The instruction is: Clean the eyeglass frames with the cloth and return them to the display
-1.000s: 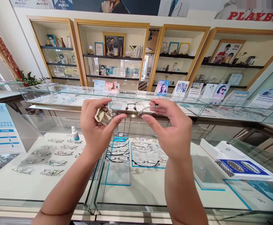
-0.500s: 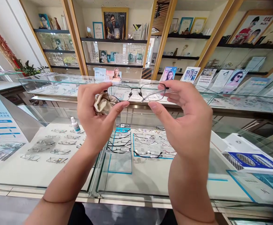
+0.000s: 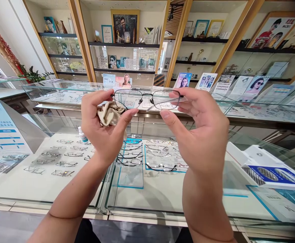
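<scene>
Thin dark-rimmed eyeglasses point(image 3: 147, 95) are held up in front of me between both hands, lenses upright. My left hand point(image 3: 99, 119) pinches their left end between forefinger and thumb, and a crumpled cream cloth point(image 3: 110, 114) is tucked in its palm. At the other end, my right hand point(image 3: 200, 123) grips the frame near the right hinge, its thumb just under the lens. A folded temple shows behind the right lens.
Below lies a glass display counter point(image 3: 147, 199) with rows of eyeglasses point(image 3: 129, 162) inside. A small white spray bottle point(image 3: 83, 135) stands left of my left wrist. An open white-and-blue box point(image 3: 276, 173) sits at right. Leaflet stands point(image 3: 184, 81) line the far counter.
My left hand has shifted slightly left and its fingers have moved outward, so more of the left lens shows. The cloth hangs a little lower; my right hand is nearly still.
</scene>
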`<action>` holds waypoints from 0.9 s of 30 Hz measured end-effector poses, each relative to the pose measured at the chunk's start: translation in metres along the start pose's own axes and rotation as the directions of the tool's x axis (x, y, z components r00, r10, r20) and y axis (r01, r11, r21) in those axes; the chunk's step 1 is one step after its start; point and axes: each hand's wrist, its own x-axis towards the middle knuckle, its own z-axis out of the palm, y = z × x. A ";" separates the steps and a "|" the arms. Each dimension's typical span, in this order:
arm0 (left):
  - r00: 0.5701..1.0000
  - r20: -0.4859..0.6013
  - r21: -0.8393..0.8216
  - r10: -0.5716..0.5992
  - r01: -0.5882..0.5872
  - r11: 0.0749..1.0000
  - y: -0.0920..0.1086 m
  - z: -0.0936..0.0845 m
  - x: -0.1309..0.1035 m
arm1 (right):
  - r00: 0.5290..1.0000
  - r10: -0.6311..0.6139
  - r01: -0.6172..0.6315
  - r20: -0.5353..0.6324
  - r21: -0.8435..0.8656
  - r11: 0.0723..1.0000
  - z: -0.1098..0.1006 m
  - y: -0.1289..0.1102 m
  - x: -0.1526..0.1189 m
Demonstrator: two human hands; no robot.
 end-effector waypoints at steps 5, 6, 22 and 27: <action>1.000 0.001 -0.027 0.005 -0.005 1.000 0.000 0.000 0.001 | 1.000 0.012 -0.012 0.003 -0.040 0.999 -0.001 0.000 0.000; 1.000 -0.002 -0.030 0.005 -0.005 1.000 0.000 0.001 0.001 | 1.000 0.024 -0.024 0.005 -0.038 0.999 -0.001 0.000 0.000; 1.000 -0.014 0.019 0.020 -0.020 1.000 0.000 0.002 0.000 | 0.998 0.064 -0.064 0.004 0.000 0.998 -0.001 -0.003 0.001; 0.998 -0.042 0.035 0.045 -0.044 0.998 0.000 0.003 0.001 | 0.997 0.075 -0.075 -0.011 -0.005 0.997 -0.001 -0.004 0.002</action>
